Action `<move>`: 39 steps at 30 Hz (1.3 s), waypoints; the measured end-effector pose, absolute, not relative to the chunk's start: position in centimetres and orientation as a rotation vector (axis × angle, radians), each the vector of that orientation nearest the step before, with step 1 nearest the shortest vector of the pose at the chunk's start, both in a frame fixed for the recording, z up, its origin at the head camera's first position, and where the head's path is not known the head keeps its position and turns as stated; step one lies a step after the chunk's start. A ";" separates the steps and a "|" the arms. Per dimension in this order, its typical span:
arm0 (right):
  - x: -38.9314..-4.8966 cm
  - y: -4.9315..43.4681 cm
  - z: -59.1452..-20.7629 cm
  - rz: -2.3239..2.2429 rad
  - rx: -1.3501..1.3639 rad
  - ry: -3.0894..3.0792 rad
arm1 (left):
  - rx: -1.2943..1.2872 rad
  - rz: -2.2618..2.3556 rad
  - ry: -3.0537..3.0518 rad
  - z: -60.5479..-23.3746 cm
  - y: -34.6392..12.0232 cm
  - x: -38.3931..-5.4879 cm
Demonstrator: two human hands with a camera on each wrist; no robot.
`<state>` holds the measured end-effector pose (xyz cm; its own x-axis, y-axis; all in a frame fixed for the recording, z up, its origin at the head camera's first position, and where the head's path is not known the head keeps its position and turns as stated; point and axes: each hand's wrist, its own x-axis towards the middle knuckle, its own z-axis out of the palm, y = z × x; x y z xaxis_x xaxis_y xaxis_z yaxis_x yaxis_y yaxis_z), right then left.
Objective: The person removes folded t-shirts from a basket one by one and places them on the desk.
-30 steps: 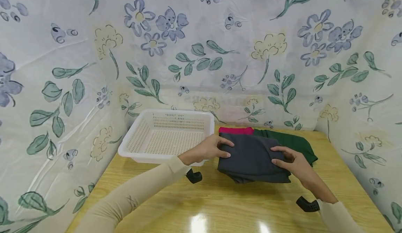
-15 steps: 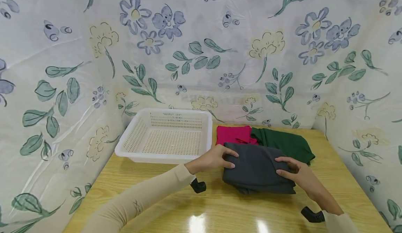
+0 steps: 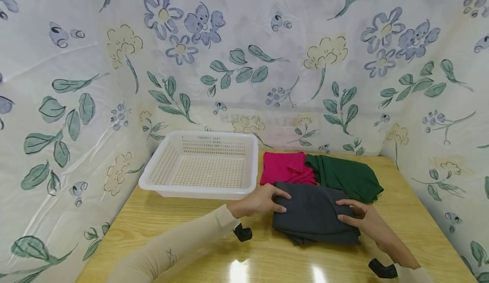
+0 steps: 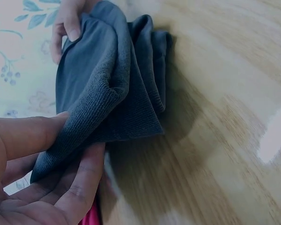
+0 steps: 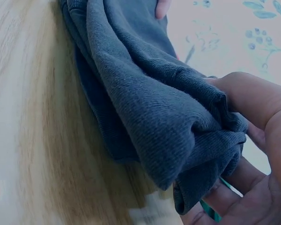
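A folded dark grey garment (image 3: 311,213) lies on the wooden table (image 3: 183,228), held between both hands. My left hand (image 3: 263,200) pinches its left edge, thumb on top and fingers underneath (image 4: 79,187). My right hand (image 3: 359,217) grips its right edge the same way, the cloth (image 5: 168,117) bunched between thumb and fingers. Behind it lie a folded pink garment (image 3: 284,168) and a dark green garment (image 3: 345,177).
A white perforated plastic basket (image 3: 202,164) with nothing in it stands at the back left of the table. Flowered sheeting (image 3: 244,54) closes off the back and both sides. Black wrist-camera mounts (image 3: 243,233) hang below each forearm.
Both hands have drawn the grey garment toward me, off the pink and green garments, which now show more fully behind it.
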<state>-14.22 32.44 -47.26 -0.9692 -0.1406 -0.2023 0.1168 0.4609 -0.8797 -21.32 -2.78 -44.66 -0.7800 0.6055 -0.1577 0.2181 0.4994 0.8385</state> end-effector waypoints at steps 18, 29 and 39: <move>-13.8 33.2 -48.3 -1.492 0.068 2.418 | 0.679 1.129 2.364 -46.5 -2.2 -21.2; -13.7 33.6 -48.5 -1.465 0.083 2.431 | 0.785 1.048 2.447 -46.8 -1.9 -21.1; -13.7 34.6 -46.6 -1.435 -0.004 2.485 | 1.064 0.709 2.585 -45.2 -2.0 -20.8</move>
<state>-13.67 34.57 -46.61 -0.9631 -0.1370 -0.2316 0.1321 0.5090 -0.8505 -20.76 -1.96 -45.18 -0.6992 0.7132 -0.0500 0.5877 0.6132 0.5278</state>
